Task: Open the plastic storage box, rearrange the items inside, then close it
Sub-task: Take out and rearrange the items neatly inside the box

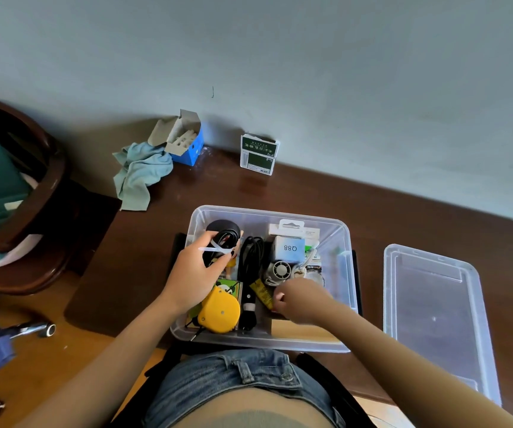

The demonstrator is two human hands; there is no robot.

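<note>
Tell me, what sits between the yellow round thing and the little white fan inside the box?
In the head view, a black coiled cable with its plug lies between the yellow round thing and the white fan, with a small yellow packet beside it.

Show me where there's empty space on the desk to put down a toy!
Bare desk shows between the storage box and the lid, behind the box toward the green-and-white packet, and left of the box below the blue cloth. Inside the box it is crowded; both the left hand and the right hand are in there.
</note>
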